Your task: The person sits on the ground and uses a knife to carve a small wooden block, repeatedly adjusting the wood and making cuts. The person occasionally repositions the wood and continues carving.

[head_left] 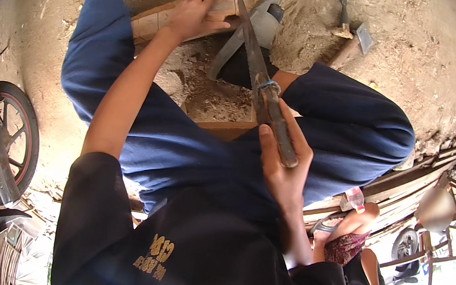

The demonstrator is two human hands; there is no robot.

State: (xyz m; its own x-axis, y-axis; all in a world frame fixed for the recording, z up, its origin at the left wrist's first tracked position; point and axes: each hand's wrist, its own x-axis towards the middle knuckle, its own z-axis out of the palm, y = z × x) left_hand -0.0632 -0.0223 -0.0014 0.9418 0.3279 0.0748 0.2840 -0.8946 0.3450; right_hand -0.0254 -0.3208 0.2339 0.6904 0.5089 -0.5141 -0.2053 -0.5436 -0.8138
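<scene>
My right hand is closed round the dark handle of a hand saw. Its long, tapering blade points away from me, toothed edge to the left, with the tip near the top of the view. Ahead and to the left, my left hand lies across a curved wooden board, fingers toward the far edge and thumb apart at the near side. Pencil-like lines cross the board. The blade passes over its right end; whether it touches the wood I cannot tell. My sandalled foot is beside that end, partly behind the blade.
A tool with a flat metal blade and a dark narrow tool lie on the dirt ahead right. A motorcycle wheel stands at the left. Stacked planks and another person are at the right.
</scene>
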